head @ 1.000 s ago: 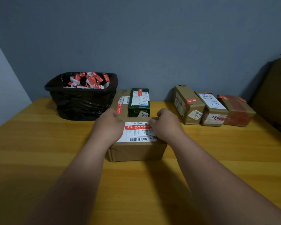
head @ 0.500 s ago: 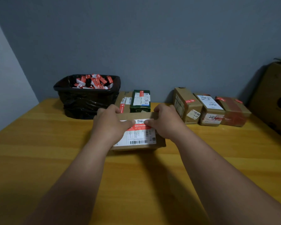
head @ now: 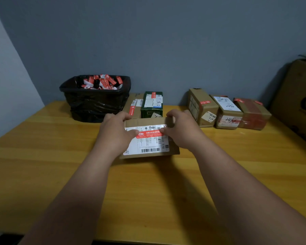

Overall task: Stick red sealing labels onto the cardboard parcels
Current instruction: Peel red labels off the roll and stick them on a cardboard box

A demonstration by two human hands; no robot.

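Note:
A flat cardboard parcel with a white shipping label sits in the middle of the wooden table, its top face tipped toward me. A red sealing label lies across the white label. My left hand grips the parcel's left side, thumb on the red label's left end. My right hand grips the right side, thumb on the label's right end.
A black bin full of red and white label scraps stands at the back left. Beside it are a brown parcel and a green box. Three labelled parcels line the back right, with a big carton at the far right.
The parcel has tipped from lying flat with its front side showing to its top face turned toward me. My thumbs moved onto the ends of the red label.

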